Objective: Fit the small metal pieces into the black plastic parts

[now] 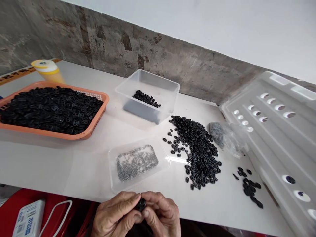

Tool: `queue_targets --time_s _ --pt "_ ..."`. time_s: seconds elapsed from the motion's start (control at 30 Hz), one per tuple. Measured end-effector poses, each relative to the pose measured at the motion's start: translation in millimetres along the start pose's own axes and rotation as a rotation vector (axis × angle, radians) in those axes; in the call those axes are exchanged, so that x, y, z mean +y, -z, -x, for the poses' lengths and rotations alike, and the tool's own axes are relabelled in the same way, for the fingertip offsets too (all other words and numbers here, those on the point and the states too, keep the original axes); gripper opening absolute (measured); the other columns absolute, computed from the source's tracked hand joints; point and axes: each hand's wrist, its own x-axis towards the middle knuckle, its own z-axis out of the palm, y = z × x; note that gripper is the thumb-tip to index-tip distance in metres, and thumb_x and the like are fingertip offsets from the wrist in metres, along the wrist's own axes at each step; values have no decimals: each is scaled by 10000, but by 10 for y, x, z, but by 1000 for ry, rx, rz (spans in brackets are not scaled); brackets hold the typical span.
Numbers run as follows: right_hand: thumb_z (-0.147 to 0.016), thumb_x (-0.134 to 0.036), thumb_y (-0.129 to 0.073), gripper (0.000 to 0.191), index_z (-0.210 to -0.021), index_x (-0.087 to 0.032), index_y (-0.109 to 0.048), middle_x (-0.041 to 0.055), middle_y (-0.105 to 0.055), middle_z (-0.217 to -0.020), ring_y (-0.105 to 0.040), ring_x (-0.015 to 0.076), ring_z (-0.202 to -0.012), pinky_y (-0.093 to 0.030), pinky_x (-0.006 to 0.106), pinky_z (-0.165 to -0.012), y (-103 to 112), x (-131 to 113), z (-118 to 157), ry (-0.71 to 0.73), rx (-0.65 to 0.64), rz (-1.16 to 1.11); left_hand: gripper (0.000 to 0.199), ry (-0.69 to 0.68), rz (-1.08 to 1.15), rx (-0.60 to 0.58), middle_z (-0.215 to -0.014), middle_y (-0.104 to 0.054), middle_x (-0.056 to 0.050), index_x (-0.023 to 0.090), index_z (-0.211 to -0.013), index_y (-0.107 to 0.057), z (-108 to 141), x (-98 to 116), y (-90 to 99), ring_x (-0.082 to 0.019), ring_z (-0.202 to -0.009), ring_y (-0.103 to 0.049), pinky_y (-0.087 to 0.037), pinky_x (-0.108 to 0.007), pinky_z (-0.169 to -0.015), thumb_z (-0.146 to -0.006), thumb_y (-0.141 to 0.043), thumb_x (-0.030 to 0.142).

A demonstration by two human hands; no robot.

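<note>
- Below the front edge of the counter (61, 164), at its left end, a white box (29, 219) with blue print lies on a red surface (53, 204), a white cable (68, 210) beside it.
- Near the counter's back left corner stands a cup (48, 70) with a yellow-rimmed lid, just behind the basket.
- Along the counter's left end, an orange basket (107, 102) is filled with black parts (56, 108).
- At the middle of the front edge, the left hand (115, 214) pinches a small black piece (141, 204) between thumb and fingers.
- Just behind the hands, a shallow clear tray (163, 161) holds small metal pins (135, 161).
- Toward the back edge, a deeper clear bin (170, 93) has a few black pieces inside.
- The right hand (161, 212) meets the left, its thumb and fingers closed on the same small black piece.
- Right of the tray, a heap of black pieces (197, 148) lies loose on the counter.
- Touching or just beside the heap is a clear plastic bag (229, 138) with grey contents.
- Toward the right end lies a smaller black cluster (250, 187), near a pale panel (278, 138) with holes.
</note>
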Motion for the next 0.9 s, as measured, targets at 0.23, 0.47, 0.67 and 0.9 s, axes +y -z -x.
queue_targets --time_s 0.23,0.47,0.67,0.9 --pt "-887 -188 -599 209 -1092 -156 -624 43 -671 -749 -662 54 -676 -522 76 -667 90 20 2 14 -113 27 337 77 12 104 -931 -650 -4 285 -1187 -645 56 49 -127 -44 -721 -634 -530 -113 -661 -879 -576 167" --pt "-867 -217 -634 193 -1049 -179 -686 35 -650 -737 -634 37 -670 -510 87 -682 106 -53 -11 -34 -49 -24 331 89 94 114 -907 -659 2 295 -1179 -653 -3 91 -120 -40 -717 -619 -536 -131 -733 -880 -582 171" --pt "-862 -196 -638 194 -1049 -145 -626 35 -635 -767 -633 44 -689 -503 107 -679 149 -87 -75 -32 -110 18 194 363 295 166 -779 -671 36 277 -933 -736 -87 167 -134 -35 -660 -634 -512 -72 -629 -823 -647 145" --pt "-875 -394 -625 359 -815 -48 -554 54 -581 -616 -565 33 -590 -428 84 -598 104 -37 -54 -223 -47 23 379 347 195 145 -784 -665 50 369 -1120 -682 -12 81 -65 -20 -640 -616 -523 -70 -643 -821 -638 141"
